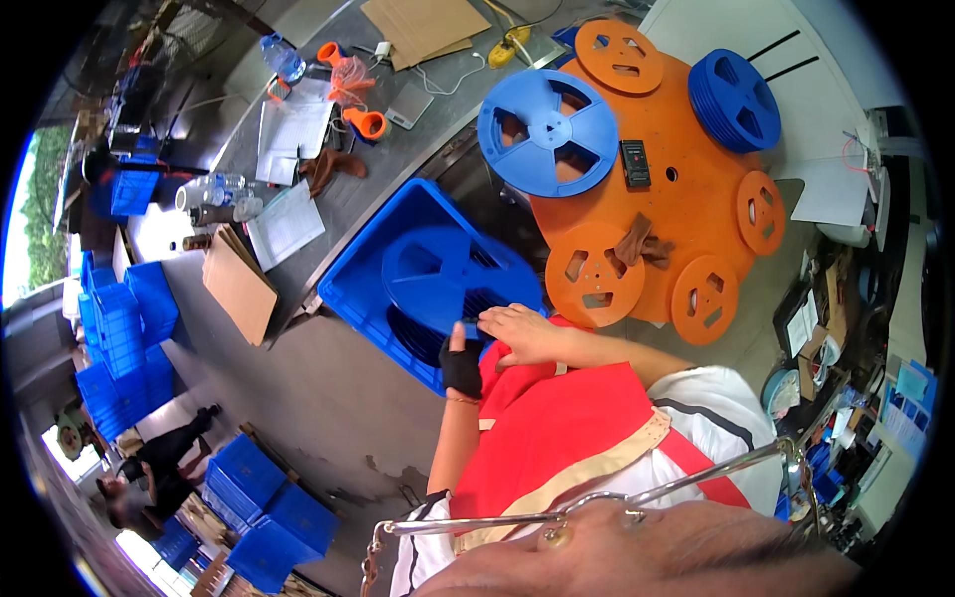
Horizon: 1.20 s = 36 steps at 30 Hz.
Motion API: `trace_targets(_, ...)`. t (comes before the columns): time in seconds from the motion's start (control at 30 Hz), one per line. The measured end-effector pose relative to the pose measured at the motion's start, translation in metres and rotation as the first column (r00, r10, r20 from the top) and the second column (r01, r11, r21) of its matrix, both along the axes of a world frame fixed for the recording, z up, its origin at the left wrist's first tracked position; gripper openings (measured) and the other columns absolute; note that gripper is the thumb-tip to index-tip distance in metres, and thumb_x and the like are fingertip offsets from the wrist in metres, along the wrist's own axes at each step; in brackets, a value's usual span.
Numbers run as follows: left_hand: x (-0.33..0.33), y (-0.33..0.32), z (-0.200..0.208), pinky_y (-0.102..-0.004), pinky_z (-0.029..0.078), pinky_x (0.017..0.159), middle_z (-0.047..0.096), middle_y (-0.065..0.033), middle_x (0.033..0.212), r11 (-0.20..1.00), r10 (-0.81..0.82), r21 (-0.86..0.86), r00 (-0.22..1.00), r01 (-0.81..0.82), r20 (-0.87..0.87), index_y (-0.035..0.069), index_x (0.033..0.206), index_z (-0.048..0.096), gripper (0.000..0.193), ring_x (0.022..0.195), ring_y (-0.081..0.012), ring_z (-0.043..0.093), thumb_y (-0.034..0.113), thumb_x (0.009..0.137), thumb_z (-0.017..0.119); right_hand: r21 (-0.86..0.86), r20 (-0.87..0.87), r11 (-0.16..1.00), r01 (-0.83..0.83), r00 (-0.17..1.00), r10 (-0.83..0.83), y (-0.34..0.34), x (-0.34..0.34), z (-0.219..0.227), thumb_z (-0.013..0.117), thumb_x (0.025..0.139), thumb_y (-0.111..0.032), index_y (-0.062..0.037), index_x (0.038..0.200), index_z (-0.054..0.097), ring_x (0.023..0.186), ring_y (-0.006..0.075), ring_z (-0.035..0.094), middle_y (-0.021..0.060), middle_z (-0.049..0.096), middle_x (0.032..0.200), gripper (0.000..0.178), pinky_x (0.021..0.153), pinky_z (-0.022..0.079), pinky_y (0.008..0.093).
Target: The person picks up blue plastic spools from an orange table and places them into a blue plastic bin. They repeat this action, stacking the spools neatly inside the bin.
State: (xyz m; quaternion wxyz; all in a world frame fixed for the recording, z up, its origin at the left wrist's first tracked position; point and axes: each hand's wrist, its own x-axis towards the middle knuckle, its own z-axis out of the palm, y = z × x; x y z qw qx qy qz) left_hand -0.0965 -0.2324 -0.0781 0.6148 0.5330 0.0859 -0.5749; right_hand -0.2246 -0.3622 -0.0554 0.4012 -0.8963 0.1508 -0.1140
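Observation:
My left hand (pixel 461 372), in a black fingerless glove, is held at the near edge of a blue crate (pixel 350 291). Its thumb points up and its other fingers are curled; what they hold, if anything, is hidden. Close beside it, my bare right hand (pixel 524 336) reaches leftward with fingers stretched and thumb apart, fingertips near the left thumb. A small dark patch shows between them, too small to name. Blue plastic reels (pixel 423 274) lie in the crate, some standing on edge below the top ones. A red apron (pixel 557 423) covers my front.
An orange round turntable (pixel 686 129) beyond the crate carries orange reels (pixel 594 279), a blue reel (pixel 547 132), a blue reel stack (pixel 734 99) and a brown glove (pixel 645 242). A grey bench (pixel 358 199) holds papers, bottles and tape dispensers. Blue crates (pixel 269 512) and another person (pixel 154 478) are at left.

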Motion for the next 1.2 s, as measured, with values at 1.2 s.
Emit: trace_targets(1.2, -0.002, -0.024, 0.05, -0.0341, 0.044, 0.078, 0.049, 0.0023, 0.076, 0.965, 0.198, -0.135, 0.962, -0.225, -0.191, 0.009, 0.113, 0.054, 0.033, 0.071, -0.013, 0.049, 0.025, 0.084, 0.059, -0.377, -0.577, 0.825, 0.421, 0.59, -0.565, -0.206, -0.053, -0.153, 0.069, 0.075, -0.033, 0.001, 0.136, 0.032, 0.131, 0.0314, 0.031, 0.0176, 0.033, 0.141, 0.079, 0.104, 0.028, 0.0478)
